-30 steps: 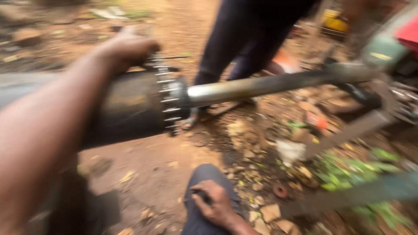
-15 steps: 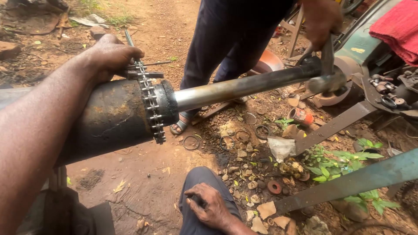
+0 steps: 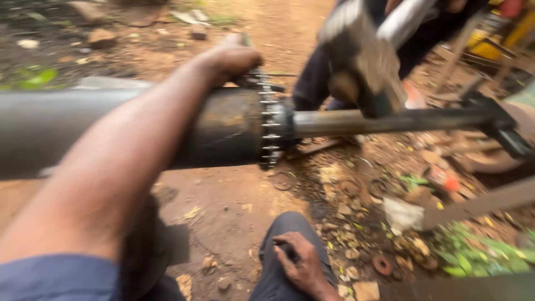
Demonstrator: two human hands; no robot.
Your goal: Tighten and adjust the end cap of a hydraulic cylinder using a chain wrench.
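Observation:
My left hand [image 3: 231, 58] reaches over a thick dark steel cylinder [image 3: 223, 131] and closes on a metal chain [image 3: 270, 125] wrapped around its end. A lighter steel rod [image 3: 390, 121] sticks out of the cylinder to the right. Above the rod, blurred by motion, is a heavy hammer [image 3: 362, 61] held by another person standing behind it. My right hand [image 3: 301, 266] rests on my knee, fingers closed around a small dark object [image 3: 284, 249].
The other person's dark trousers [image 3: 309, 83] are just behind the rod. Bare earth below is strewn with stones, rusty washers [image 3: 382, 265] and green leaves [image 3: 473, 253]. A steel bar [image 3: 490, 200] lies at the right, with machine parts beyond.
The hammer has come into view above the rod, in the other person's grip. My left hand stays on the chain and my right hand stays on my knee. The view has shifted slightly.

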